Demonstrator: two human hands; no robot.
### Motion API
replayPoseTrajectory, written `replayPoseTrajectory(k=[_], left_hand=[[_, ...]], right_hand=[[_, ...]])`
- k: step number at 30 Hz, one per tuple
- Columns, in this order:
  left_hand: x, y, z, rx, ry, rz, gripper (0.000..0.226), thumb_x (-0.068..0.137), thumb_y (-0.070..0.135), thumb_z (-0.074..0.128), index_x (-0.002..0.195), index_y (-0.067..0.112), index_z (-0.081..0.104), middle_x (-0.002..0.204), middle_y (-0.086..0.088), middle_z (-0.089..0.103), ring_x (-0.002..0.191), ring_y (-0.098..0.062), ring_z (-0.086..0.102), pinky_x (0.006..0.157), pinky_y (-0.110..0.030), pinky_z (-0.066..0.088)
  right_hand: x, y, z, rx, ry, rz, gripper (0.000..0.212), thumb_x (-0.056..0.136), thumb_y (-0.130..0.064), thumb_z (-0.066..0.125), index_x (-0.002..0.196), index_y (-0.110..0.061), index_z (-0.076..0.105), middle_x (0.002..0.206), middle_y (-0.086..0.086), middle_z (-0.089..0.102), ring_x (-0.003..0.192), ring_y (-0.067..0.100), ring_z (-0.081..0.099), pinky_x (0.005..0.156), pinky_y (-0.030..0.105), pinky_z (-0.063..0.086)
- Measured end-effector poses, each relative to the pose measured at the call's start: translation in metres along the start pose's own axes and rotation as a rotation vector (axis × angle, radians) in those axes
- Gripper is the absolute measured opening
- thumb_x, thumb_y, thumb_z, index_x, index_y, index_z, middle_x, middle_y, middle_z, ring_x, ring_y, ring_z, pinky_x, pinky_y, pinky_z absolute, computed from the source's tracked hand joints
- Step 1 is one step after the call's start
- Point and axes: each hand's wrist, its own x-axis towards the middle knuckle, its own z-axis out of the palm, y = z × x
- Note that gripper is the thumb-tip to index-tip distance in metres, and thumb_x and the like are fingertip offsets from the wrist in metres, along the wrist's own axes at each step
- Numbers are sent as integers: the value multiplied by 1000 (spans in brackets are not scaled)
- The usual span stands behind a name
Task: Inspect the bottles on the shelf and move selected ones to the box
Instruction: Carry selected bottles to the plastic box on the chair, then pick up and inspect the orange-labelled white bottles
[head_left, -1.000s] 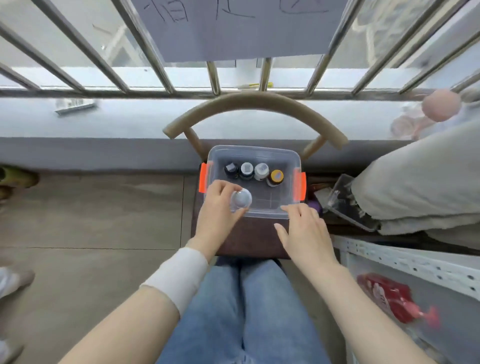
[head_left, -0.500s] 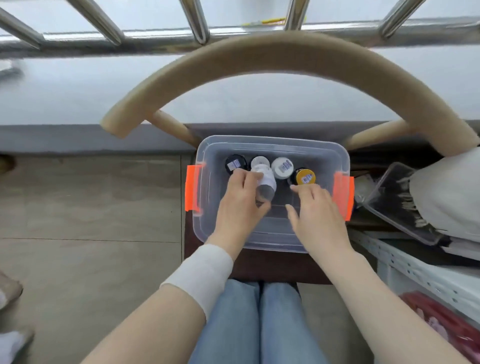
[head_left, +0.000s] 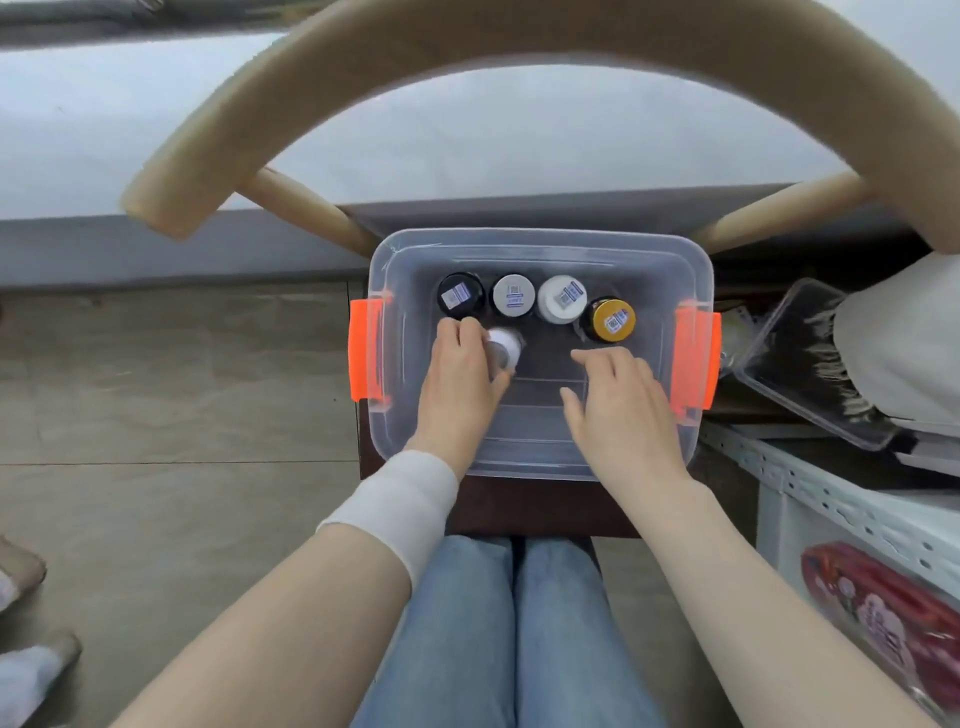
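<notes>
While my left hand (head_left: 457, 376) curls round the white bottle (head_left: 503, 349) at mid-frame inside the box (head_left: 540, 240), right hand (head_left: 618, 402) loose and empty beside it, I should seat it upright below the black-capped bottle (head_left: 460, 295).

Curved chair back (head_left: 519, 36), red pouch (head_left: 883, 623)

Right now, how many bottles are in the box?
5. Four stand in a row at the back of the box: black bottle, grey bottle, white bottle, yellow bottle. The left hand holds the fifth bottle before them; none seems hidden.
</notes>
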Motion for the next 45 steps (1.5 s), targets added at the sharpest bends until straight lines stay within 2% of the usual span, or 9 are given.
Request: replayPoseTrajectory(k=[7, 11, 16, 19, 23, 25, 28, 35, 45], left_hand=[[1, 9, -5, 11, -3, 27, 45, 79, 21, 72, 111, 6, 44, 116, -11, 44, 104, -28, 51, 72, -23, 33], [-23, 32, -49, 201, -87, 124, 42, 85, 28, 64, 117, 11, 43, 121, -8, 47, 111, -27, 49, 70, -31, 36], [-72, 86, -129, 634, -209, 494, 39, 90, 34, 56, 122, 15, 43, 124, -5, 51, 115, -24, 50, 73, -35, 37], [-115, 122, -162, 896, -192, 745, 45, 91, 32, 54, 129, 13, 38, 127, -8, 49, 114, -27, 50, 72, -33, 32], [-194, 174, -193, 943, -134, 1008, 35, 93, 24, 46, 126, 12, 41, 123, -9, 53, 113, -30, 50, 78, -35, 37], [-237, 202, -200, 941, -111, 1123, 35, 92, 29, 49, 123, 13, 43, 122, -9, 53, 114, -29, 49, 80, -35, 37], [-297, 243, -197, 948, -102, 1282, 44, 89, 37, 56, 125, 14, 43, 121, -8, 53, 114, -29, 49, 85, -35, 38], [-430, 321, -142, 864, -68, 1599, 39, 90, 34, 56, 122, 16, 45, 118, -4, 55, 111, -26, 52, 84, -35, 41], [-546, 388, -38, 881, -159, 1806, 46, 87, 39, 59, 123, 14, 44, 119, -6, 55, 112, -27, 51, 87, -34, 39]], right_hand=[[-3, 2, 1, -7, 16, 20, 41, 92, -22, 51, 131, -9, 45, 130, 11, 48, 118, 30, 45, 93, 36, 38], [-31, -1, -32, 10, 80, 30, 39, 89, -18, 56, 125, -4, 51, 122, 16, 53, 112, 35, 49, 90, 40, 39], [-106, -12, -87, -65, 154, 57, 41, 89, -24, 56, 126, -8, 50, 123, 13, 52, 112, 32, 48, 89, 41, 41], [-166, -16, -112, -113, 214, 144, 41, 89, -27, 54, 126, -9, 49, 125, 12, 51, 115, 32, 45, 91, 41, 39], [-265, -22, -144, -104, 314, 308, 42, 90, -30, 52, 127, -10, 47, 128, 11, 49, 121, 32, 41, 95, 41, 36], [-316, -18, -159, -90, 370, 406, 43, 91, -32, 52, 128, -11, 47, 128, 11, 49, 121, 31, 42, 95, 40, 35], [-388, -4, -178, -52, 474, 562, 43, 91, -33, 51, 128, -13, 46, 130, 10, 49, 122, 30, 41, 95, 40, 34], [-542, 49, -181, -19, 634, 834, 39, 89, -31, 54, 123, -11, 52, 122, 12, 53, 116, 33, 45, 90, 41, 37], [-661, 131, -170, 40, 606, 1065, 44, 91, -34, 51, 129, -13, 45, 126, 11, 49, 119, 31, 43, 95, 38, 35]])
